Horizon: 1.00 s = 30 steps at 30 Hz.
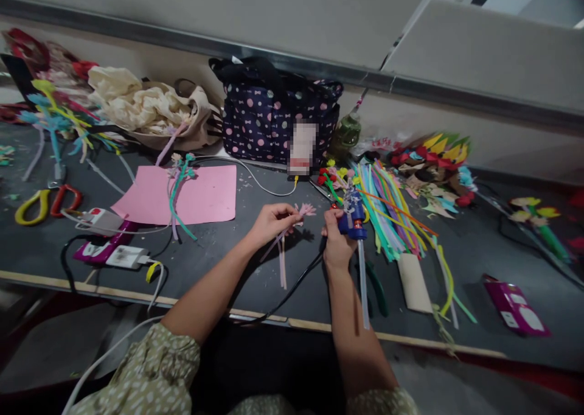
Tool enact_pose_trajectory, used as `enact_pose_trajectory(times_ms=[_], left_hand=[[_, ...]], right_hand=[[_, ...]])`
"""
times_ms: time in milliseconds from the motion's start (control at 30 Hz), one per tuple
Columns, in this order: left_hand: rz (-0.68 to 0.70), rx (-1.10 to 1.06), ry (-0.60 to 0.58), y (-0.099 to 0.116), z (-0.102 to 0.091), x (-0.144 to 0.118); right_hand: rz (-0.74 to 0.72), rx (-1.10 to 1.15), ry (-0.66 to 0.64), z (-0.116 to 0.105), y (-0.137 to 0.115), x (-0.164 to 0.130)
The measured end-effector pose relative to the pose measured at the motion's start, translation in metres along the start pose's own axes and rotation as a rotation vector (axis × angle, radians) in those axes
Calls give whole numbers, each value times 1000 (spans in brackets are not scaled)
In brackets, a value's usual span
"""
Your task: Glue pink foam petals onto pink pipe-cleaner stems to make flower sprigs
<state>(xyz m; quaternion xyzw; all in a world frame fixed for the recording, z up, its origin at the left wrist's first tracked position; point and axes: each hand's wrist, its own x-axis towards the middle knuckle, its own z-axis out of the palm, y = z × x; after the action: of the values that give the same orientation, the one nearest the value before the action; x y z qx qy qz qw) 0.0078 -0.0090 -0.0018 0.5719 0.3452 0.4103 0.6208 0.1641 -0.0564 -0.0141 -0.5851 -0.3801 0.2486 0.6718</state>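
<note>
Pink flower (306, 210), a small fringed tuft that looks soft and fuzzy, is in the air in front of the patterned bag (274, 120), with thin pale stems (283, 263) trailing below it toward the person. The bag itself is dark, slack fabric printed with dots and bows, its strap slumped over the top.

The left hand (276, 225) pinches the flower just under its head, thumb and fingertips drawn together with hardly any gap. The right hand (338, 240) is also before the bag, a bit further right, closed around the blue glue gun (354, 217); its fingers hide most of the handle. Greyish, crusty strands cling to the gun's hard plastic body, and a smooth, translucent glue stick (363, 284) juts from it toward the person.

To the right of the bag and nearer the person lies a loose sheaf of fuzzy stems (392, 211) in many colours, with a flat cream piece (414, 284) at its near end. Left-front of the bag, a smooth pink sheet (212, 199) lies flat beneath teal and lilac fuzzy stems (176, 196) with curled, bushy tops.
</note>
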Motion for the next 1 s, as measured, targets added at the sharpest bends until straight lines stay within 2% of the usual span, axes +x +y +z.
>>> enact_pose_trajectory(times_ms=[100,200,500,800,1000], left_hand=[[32,-90,49,2,0,-1],[55,-201,81,1,-1,-1],[27,-410,59,2,-4,-1],[-79,-562,-13,3,-2,1],[-74,-607,59,-3,-7,5]], right_hand=[[39,132,64,3,3,2],[65,168,66,6,2,2],[111,197,34,8,1,-1],[105,121,-22,7,9,-3],[118,71,-74,9,7,-6]])
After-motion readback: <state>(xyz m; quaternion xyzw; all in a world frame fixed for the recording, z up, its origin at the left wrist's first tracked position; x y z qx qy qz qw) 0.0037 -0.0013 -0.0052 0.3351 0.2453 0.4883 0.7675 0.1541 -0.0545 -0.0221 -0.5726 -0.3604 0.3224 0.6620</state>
